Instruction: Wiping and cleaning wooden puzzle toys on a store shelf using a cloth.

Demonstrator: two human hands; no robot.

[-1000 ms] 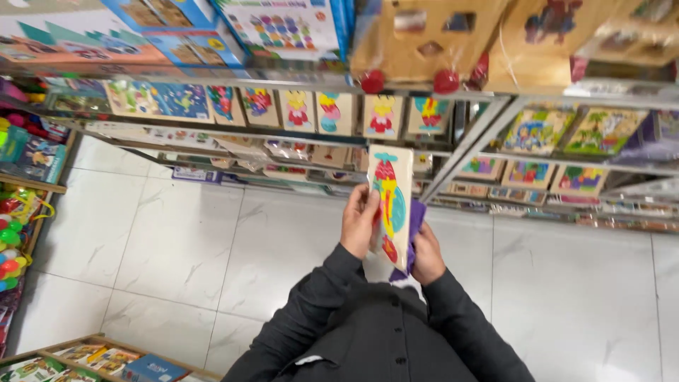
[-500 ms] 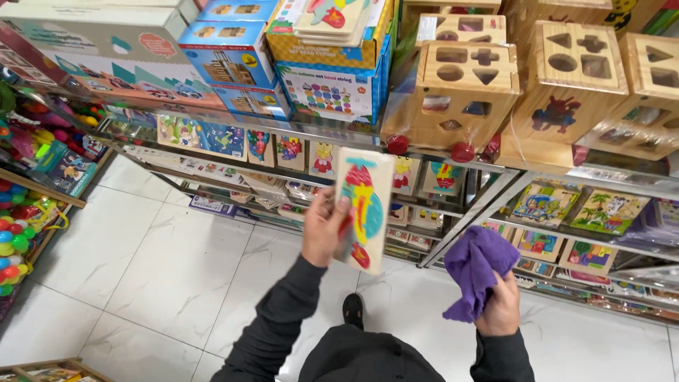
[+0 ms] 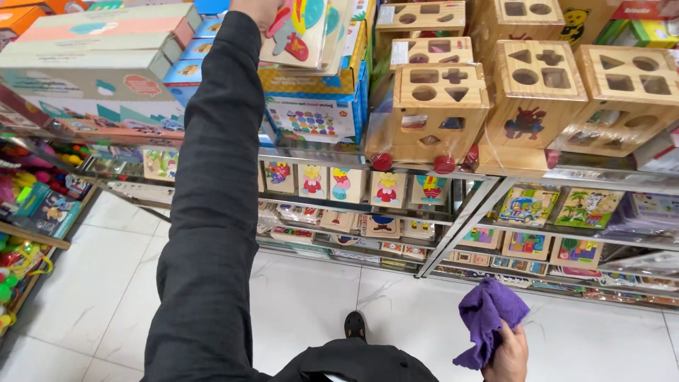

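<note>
In a toy shop aisle, the left hand [image 3: 258,10] grips a wooden puzzle board [image 3: 300,32] at the top shelf [image 3: 318,157]; the right hand [image 3: 508,357] clutches a purple cloth [image 3: 488,318].

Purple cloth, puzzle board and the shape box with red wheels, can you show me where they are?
Purple cloth [image 3: 488,315]: head view, middle of the bunched cloth in the right hand.
Puzzle board [image 3: 300,28]: head view, its coloured face beside the left hand.
Shape box [image 3: 438,106]: head view, wooden front above the red wheels.
</note>
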